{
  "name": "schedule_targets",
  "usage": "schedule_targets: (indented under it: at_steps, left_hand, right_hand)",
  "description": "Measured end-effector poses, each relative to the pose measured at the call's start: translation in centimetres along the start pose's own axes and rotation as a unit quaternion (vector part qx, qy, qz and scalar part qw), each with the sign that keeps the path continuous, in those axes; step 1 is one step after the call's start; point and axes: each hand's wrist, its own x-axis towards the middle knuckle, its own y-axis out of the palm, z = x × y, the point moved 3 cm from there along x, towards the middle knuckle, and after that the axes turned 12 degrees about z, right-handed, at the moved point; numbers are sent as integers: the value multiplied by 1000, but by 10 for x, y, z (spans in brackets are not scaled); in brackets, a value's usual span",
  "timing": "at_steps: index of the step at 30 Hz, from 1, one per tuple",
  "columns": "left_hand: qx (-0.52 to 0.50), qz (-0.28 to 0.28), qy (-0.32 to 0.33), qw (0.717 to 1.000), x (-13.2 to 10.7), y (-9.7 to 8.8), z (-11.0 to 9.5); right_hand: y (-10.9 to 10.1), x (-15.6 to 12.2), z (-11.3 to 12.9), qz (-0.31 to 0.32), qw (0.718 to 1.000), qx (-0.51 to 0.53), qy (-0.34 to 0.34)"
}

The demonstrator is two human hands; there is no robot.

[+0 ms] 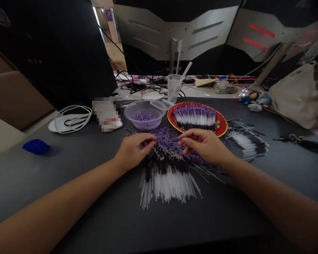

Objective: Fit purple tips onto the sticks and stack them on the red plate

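My left hand [135, 150] is closed in a pinch above the left side of a pile of small purple stick-like pieces [166, 137]. Opposite it, my right hand [205, 145] pinches thumb against fingers, with a speck of purple at the tips. What either hand holds is too small to make out. Below them fans a bundle of thin translucent tubes with black ends [172, 181], resembling pen refills, their tips pointing away from me. Behind my right hand, a red plate [224, 124] bears more tubes with purple ends. A clear plastic bowl [145, 124] contains loose purple pieces.
Another group of tubes [250, 143] lies on the right of the dark table [95, 208]. A plastic cup with a straw [173, 88] stands behind the plate. At the left are a blue cup-like object [35, 146] and a coiled white cable [72, 119]; keys [294, 138] lie right.
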Motion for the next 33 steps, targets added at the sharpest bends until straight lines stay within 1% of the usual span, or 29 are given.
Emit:
schedule_targets:
  at_steps: [3, 6, 8, 12, 15, 19, 26, 30, 33]
  left_hand:
    - [60, -23, 37, 997, 2, -2, 1]
    - [84, -32, 59, 994, 3, -3, 3]
    - [73, -17, 84, 994, 3, -1, 2]
    - [52, 44, 136, 988, 2, 3, -1]
    - [68, 65, 136, 986, 1, 5, -3]
    - [78, 69, 133, 986, -1, 5, -4]
    - [94, 78, 126, 985, -1, 7, -3]
    - [111, 76, 138, 981, -2, 7, -4]
    - [117, 77, 134, 981, -2, 7, -3]
  right_hand:
    - [2, 0, -1, 11, 999, 37, 0]
    - [3, 0, 1, 17, 1000, 26, -5]
    - [3, -1, 2, 25, 999, 22, -8]
    - [3, -2, 3, 32, 999, 34, -13]
    - [3, -3, 3, 32, 998, 50, -32]
    - [3, -3, 3, 36, 995, 73, -49]
    - [-1, -3, 5, -13, 995, 77, -68]
    - [0, -3, 5, -8, 992, 95, -77]
    - [0, -3, 3, -1, 990, 114, -81]
